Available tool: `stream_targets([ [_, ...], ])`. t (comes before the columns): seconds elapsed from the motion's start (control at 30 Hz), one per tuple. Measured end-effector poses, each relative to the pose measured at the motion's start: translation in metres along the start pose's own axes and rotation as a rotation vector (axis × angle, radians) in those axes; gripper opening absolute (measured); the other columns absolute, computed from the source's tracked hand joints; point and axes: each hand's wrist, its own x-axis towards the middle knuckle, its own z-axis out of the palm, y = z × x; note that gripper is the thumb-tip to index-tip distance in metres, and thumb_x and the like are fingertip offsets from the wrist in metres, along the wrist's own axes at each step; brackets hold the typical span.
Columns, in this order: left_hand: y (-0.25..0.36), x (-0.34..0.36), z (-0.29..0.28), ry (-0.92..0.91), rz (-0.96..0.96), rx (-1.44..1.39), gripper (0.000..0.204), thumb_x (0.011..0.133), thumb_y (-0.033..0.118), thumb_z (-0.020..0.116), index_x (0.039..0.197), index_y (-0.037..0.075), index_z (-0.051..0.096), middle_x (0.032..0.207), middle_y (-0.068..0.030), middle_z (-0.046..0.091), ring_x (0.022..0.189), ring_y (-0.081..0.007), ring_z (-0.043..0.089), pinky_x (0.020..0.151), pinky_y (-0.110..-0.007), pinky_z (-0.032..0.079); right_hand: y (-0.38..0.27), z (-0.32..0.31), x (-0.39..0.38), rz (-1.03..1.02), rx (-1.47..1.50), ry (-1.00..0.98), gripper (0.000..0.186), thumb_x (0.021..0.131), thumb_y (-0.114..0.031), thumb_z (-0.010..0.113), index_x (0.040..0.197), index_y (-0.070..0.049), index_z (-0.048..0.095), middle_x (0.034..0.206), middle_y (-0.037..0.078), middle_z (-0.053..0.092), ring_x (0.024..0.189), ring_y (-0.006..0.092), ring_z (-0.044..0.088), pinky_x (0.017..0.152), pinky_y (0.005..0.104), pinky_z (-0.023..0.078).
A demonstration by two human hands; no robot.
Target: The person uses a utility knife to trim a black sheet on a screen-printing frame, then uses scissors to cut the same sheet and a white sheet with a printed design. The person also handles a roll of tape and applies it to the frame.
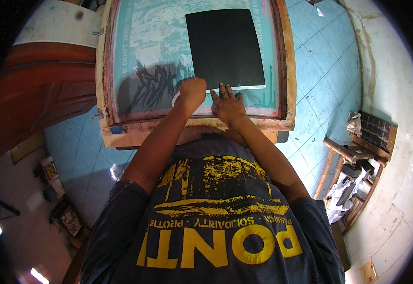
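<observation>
A wooden-framed printing screen [289, 71] lies before me, its teal mesh bearing a pale printed-looking design. On its right half rests a black rectangular sheet [225, 49], with a light strip of tape [249, 87] along its near edge. My left hand [193, 93] is closed at the sheet's near left corner; a white curved edge of a tape roll [175, 100] shows beside it. Fingers spread, my right hand [229, 105] lies flat with its fingertips on the tape and the sheet's near edge.
A reddish-brown wooden cabinet [50, 80] stands to the left of the screen. At the right, a wooden chair [341, 151] with cloth and other items on it stands by the pale wall [405, 189]. Blue tiles [320, 52] cover the floor.
</observation>
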Motion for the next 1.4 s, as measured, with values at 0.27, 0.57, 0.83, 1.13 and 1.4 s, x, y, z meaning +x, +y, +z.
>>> stream_targets([
  [0.27, -0.014, -0.002, -0.001, -0.083, 0.006, -0.100, 0.019, 0.078, 0.020, 0.069, 0.085, 0.003, 0.072, 0.091, -0.0185, 0.069, 0.085, -0.0350, 0.068, 0.075, -0.044, 0.054, -0.001, 0.004, 0.004, 0.035, 0.000, -0.048, 0.061, 0.098, -0.034, 0.037, 0.153, -0.022, 0.014, 0.161, 0.008, 0.003, 0.147, 0.0272, 0.008, 0.110, 0.0631, 0.020],
  [0.57, -0.041, -0.004, 0.009, -0.102, -0.101, -0.252, 0.023, 0.079, 0.026, 0.072, 0.088, 0.005, 0.073, 0.092, -0.0161, 0.069, 0.086, -0.0341, 0.067, 0.076, -0.045, 0.051, -0.001, -0.001, 0.002, 0.039, 0.028, -0.075, 0.062, 0.098, -0.035, 0.038, 0.153, -0.023, 0.014, 0.161, 0.007, 0.002, 0.148, 0.0266, 0.007, 0.110, 0.0637, 0.020],
  [0.83, -0.047, -0.005, 0.003, -0.200, -0.185, -0.300, 0.020, 0.074, 0.026, 0.075, 0.089, 0.012, 0.074, 0.097, -0.0140, 0.070, 0.092, -0.0335, 0.067, 0.079, -0.045, 0.053, -0.001, 0.005, 0.004, 0.044, 0.014, -0.042, 0.061, 0.097, -0.032, 0.040, 0.153, -0.023, 0.016, 0.161, 0.008, 0.003, 0.148, 0.0259, 0.008, 0.109, 0.0640, 0.020],
  [1.13, -0.042, -0.005, 0.006, -0.147, -0.208, -0.242, 0.021, 0.073, 0.020, 0.072, 0.089, 0.006, 0.073, 0.097, -0.0177, 0.069, 0.093, -0.0348, 0.067, 0.078, -0.045, 0.054, -0.001, 0.008, 0.004, 0.040, -0.001, -0.010, 0.060, 0.097, -0.035, 0.039, 0.153, -0.023, 0.017, 0.161, 0.007, 0.005, 0.147, 0.0256, 0.010, 0.108, 0.0638, 0.022],
  [1.4, -0.040, 0.000, 0.004, -0.217, -0.229, -0.206, 0.026, 0.073, 0.020, 0.073, 0.093, 0.004, 0.073, 0.101, -0.0190, 0.069, 0.095, -0.0348, 0.067, 0.079, -0.044, 0.054, -0.002, 0.004, 0.004, 0.049, 0.032, -0.039, 0.065, 0.094, -0.023, 0.041, 0.153, -0.024, 0.013, 0.161, 0.008, 0.002, 0.148, 0.0259, 0.007, 0.109, 0.0631, 0.022],
])
